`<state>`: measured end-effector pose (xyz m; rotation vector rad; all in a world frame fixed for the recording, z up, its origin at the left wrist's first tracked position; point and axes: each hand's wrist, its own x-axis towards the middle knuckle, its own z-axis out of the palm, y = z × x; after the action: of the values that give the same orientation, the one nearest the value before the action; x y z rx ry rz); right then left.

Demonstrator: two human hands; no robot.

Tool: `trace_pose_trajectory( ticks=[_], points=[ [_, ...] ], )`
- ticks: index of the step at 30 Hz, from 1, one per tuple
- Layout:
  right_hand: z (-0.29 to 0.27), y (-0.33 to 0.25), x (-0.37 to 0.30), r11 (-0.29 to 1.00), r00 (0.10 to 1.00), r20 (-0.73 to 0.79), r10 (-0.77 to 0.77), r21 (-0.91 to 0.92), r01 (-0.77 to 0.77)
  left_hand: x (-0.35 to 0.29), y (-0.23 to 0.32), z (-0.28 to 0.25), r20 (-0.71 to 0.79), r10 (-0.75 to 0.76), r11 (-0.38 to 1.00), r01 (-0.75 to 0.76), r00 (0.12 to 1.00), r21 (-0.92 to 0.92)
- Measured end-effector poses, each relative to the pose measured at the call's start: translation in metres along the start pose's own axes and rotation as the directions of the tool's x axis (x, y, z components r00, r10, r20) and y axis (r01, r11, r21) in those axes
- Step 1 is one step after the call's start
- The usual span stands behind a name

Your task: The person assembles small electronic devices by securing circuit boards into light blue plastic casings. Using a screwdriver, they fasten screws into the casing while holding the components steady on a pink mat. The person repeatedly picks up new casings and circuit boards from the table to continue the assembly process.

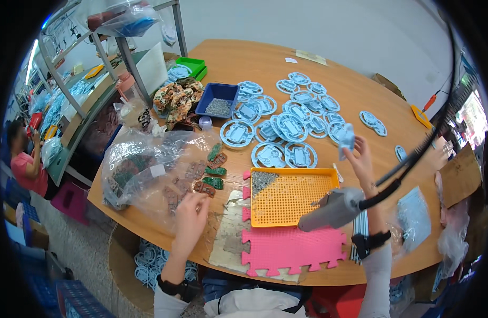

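Observation:
My right hand holds up a light blue plastic piece above the right side of the table, pinched between thumb and fingers. At the left, my left hand has its fingertips drawn together on a small brown part. Beside that part lie several green parts and more brown ones, partly under a clear plastic bag. Between my hands sits a yellow perforated tray with small metal pieces heaped in its far left corner. Many round light blue plastic frames spread over the table beyond it.
A grey powered tool on a black cable hangs over the tray's near right corner. Pink foam mat lies in front. A dark blue bin of small metal pieces stands farther back. At the far left another person sits by shelving.

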<state>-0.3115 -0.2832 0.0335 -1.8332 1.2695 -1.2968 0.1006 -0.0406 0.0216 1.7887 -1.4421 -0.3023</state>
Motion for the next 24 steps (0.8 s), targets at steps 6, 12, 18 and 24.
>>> trace_pose_trajectory(
  ticks=[6, 12, 18, 24],
  points=[
    [-0.020, -0.099, -0.130, 0.849, 0.981, 0.020, 0.193, 0.498, -0.177, 0.032, -0.024, 0.007, -0.022, 0.086, 0.972, -0.079, 0.996, 0.220],
    [0.044, -0.113, -0.257, 0.906, 0.987, 0.044, 0.156, 0.392, -0.161, 0.034, -0.034, 0.012, -0.001, -0.028, 0.998, 0.028, 1.000, 0.051],
    [0.097, -0.124, -0.298, 0.991, 0.992, -0.008, 0.128, 0.042, -0.127, -0.001, 0.016, 0.002, 0.000, 0.086, 0.994, -0.086, 0.996, -0.064],
    [0.072, -0.148, -0.290, 0.907, 0.950, 0.245, 0.193, -0.413, -0.077, -0.066, 0.076, 0.013, 0.256, 0.210, 0.966, -0.161, 0.944, -0.201]
  ],
)
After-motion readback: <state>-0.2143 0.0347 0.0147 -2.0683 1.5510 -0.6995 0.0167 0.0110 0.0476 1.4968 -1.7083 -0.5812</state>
